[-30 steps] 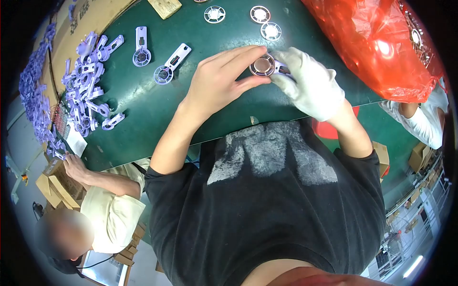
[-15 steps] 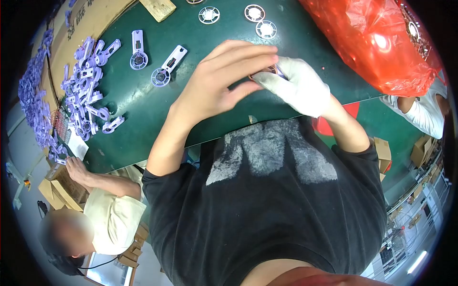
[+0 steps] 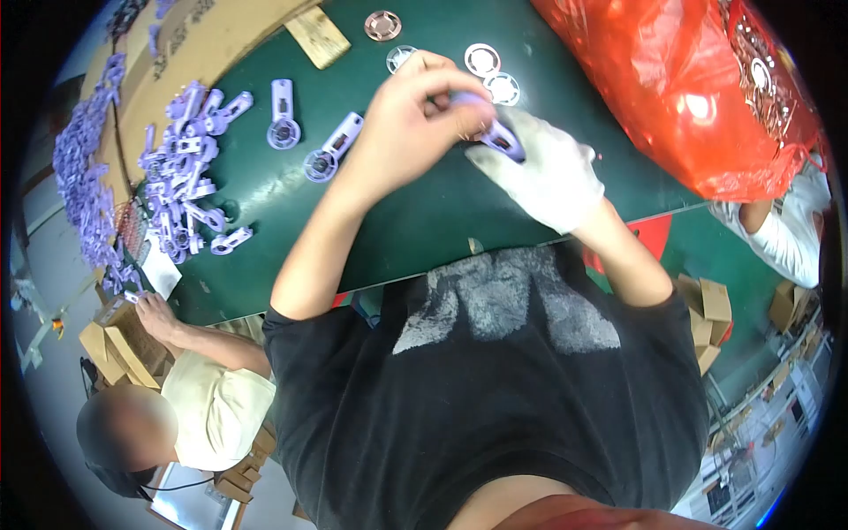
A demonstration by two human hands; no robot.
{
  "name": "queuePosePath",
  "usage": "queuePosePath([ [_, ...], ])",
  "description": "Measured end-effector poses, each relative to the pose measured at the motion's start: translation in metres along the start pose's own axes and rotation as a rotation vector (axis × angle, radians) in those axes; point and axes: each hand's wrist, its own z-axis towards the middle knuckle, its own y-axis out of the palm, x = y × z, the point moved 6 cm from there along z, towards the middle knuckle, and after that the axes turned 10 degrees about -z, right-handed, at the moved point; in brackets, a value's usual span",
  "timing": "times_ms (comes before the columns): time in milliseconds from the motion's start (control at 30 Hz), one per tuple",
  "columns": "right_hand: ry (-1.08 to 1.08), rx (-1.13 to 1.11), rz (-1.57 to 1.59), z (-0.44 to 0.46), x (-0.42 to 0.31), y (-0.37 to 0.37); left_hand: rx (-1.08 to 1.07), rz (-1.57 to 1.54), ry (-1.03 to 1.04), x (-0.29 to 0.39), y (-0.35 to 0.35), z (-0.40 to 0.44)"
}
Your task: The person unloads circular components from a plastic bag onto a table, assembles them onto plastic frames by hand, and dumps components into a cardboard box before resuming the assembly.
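Between my two hands is a purple plastic part [image 3: 503, 141] with a long slotted arm; its other end is mostly covered by fingers. My bare left hand [image 3: 402, 132] is closed, with thumb and fingers pinching that covered end. In a white glove, my right hand [image 3: 549, 172] grips the slotted arm from the other side. Just beyond the hands lie silvery spoked discs [image 3: 482, 60], and a copper-coloured disc [image 3: 382, 26] sits farther back. Two similar purple parts [image 3: 283, 115] with round spoked ends rest on the table left of my left hand.
A pile of purple parts [image 3: 181, 168] lies on the green table [image 3: 397, 234], with more beyond a cardboard edge [image 3: 141, 97]. A wood block [image 3: 318, 37] sits at the back. A red plastic bag [image 3: 654, 97] fills the right side. A co-worker's hand [image 3: 157, 316] is at left.
My left hand has gone from spread fingers to a pinch on the purple part. The part's slotted arm now shows between my hands. The whole view has shifted slightly.
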Motion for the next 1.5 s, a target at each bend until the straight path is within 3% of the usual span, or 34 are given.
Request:
queuePosePath([
  [133,0.02,0.098,0.194,0.002,0.026,0.008,0.218,0.109,-0.152,0.039,-0.062,0.072],
  [167,-0.022,0.1,0.168,0.002,0.032,0.012,0.319,-0.057,0.028,0.025,-0.095,0.105],
  [233,-0.181,0.176,0.104,-0.001,0.027,0.013,0.337,-0.289,0.157,0.035,-0.115,0.138],
  [267,-0.198,0.18,0.118,-0.003,0.026,0.013,0.325,-0.248,0.195,0.046,-0.116,0.144],
  [367,-0.22,0.191,0.136,-0.004,0.026,0.014,0.318,0.058,0.295,0.067,-0.111,0.125],
  [467,-0.204,0.167,0.174,-0.004,0.033,0.014,0.204,0.686,-0.063,0.069,-0.105,0.061],
  [533,-0.211,0.173,0.183,-0.003,0.033,0.013,0.293,1.146,-0.059,0.074,-0.095,0.001],
  [567,-0.213,0.172,0.19,-0.004,0.033,0.014,0.314,1.273,-0.199,0.072,-0.091,-0.025],
  [633,-0.217,0.186,0.171,-0.003,0.032,0.013,0.338,1.406,-0.211,0.052,-0.091,-0.071],
  [733,-0.232,0.178,0.214,-0.006,0.029,0.017,0.362,1.216,-0.224,0.021,-0.083,-0.103],
  [767,-0.244,0.18,0.239,-0.005,0.027,0.017,0.35,1.219,-0.051,0.017,-0.076,-0.104],
  [800,-0.296,0.166,0.196,-0.004,0.02,0.016,0.325,1.116,-0.015,0.012,-0.072,-0.104],
  [933,-0.621,0.476,-0.224,-0.021,-0.035,-0.007,0.167,0.832,0.096,0.019,-0.023,-0.087],
  [1100,-0.397,0.314,-0.271,-0.002,-0.014,0.004,0.061,0.374,0.276,0.025,0.0,-0.038],
  [1167,-0.23,0.297,-0.3,-0.005,-0.005,-0.009,0.283,0.69,0.298,0.029,-0.019,-0.016],
  [1267,-0.125,0.268,-0.347,-0.004,0.01,-0.015,0.348,1.252,0.328,0.02,-0.025,0.004],
  [1400,-0.05,0.124,-0.322,-0.006,0.008,-0.024,0.262,1.009,0.244,0.004,-0.022,0.006],
  [1500,-0.014,0.031,-0.292,-0.007,0.006,-0.027,0.167,0.62,0.456,0.026,0.001,-0.015],
])
